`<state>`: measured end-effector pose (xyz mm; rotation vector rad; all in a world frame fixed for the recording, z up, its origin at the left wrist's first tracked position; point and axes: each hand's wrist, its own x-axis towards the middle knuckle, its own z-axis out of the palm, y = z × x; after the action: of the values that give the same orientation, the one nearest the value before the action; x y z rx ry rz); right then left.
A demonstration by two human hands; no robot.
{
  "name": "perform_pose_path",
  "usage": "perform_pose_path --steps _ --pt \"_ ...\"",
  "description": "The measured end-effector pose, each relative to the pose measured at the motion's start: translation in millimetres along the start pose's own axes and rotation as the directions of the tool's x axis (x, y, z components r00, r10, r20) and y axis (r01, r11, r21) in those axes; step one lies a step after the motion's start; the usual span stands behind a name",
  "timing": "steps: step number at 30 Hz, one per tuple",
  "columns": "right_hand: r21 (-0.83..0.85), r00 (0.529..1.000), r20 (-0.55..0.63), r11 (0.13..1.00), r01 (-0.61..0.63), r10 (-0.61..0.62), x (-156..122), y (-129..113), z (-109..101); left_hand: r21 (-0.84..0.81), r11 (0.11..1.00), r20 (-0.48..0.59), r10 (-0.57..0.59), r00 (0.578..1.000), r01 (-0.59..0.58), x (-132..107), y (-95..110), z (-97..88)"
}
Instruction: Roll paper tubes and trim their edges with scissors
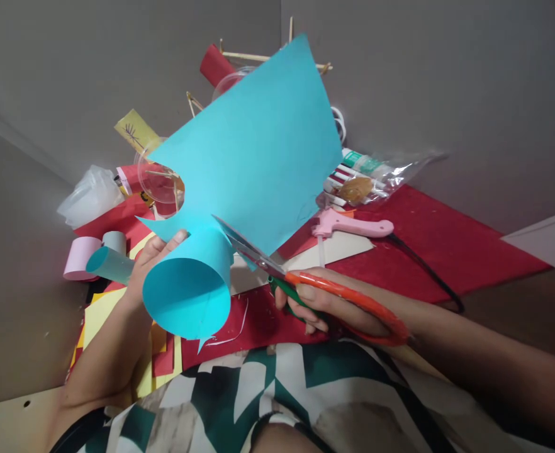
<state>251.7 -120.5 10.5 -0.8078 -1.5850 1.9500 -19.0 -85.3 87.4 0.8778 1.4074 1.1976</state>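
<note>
A large sheet of turquoise paper (258, 145) is held up in front of me, partly cut. Its near part curls into a tube-like loop (187, 296). My left hand (152, 258) grips the paper by its left side, the fingertips on the edge and the palm partly hidden behind the curl. In my right hand (313, 302) is a pair of scissors (258, 255) with one orange and one green handle. The blades lie at the cut between the sheet and the curled part, pointing up and left; the paper hides part of them.
A pink hot glue gun (353, 225) with a black cord lies on the red table cover (400, 264). Behind it sits a clear bag (372, 179) of white sticks. At left are small paper rolls (83, 258), a plastic bag (91, 195) and coloured sheets (100, 321). Grey walls stand close behind.
</note>
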Motion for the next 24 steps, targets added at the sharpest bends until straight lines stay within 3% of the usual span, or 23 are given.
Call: perform_pose_path --steps 4,7,13,18,22,24 --pt "-0.07 1.0 -0.006 0.997 -0.028 0.028 3.1 3.4 -2.5 0.134 0.991 -0.102 -0.004 0.995 0.018 -5.1 4.7 5.0" --pt "-0.164 1.0 0.001 0.986 -0.008 0.008 4.4 0.3 -4.6 0.095 0.993 -0.101 -0.058 0.993 0.067 -7.1 8.5 8.7" --pt "-0.246 0.994 0.016 0.963 0.112 -0.112 8.8 -5.2 -5.3 0.021 0.987 0.19 -0.158 0.969 0.157 -4.8 5.9 8.2" --pt "-0.274 0.994 -0.002 0.956 0.101 -0.105 10.5 -0.1 -5.8 0.017 0.984 0.172 -0.176 0.969 0.176 -2.9 4.7 5.9" --pt "-0.283 0.996 -0.015 0.955 0.084 -0.092 9.6 -0.6 -4.4 0.03 0.973 0.342 -0.224 0.913 0.227 2.8 6.9 2.2" --pt "-0.278 0.997 -0.041 0.959 0.05 -0.064 8.6 -3.4 -2.8 0.036 0.972 0.377 -0.23 0.897 0.234 4.9 7.7 0.0"
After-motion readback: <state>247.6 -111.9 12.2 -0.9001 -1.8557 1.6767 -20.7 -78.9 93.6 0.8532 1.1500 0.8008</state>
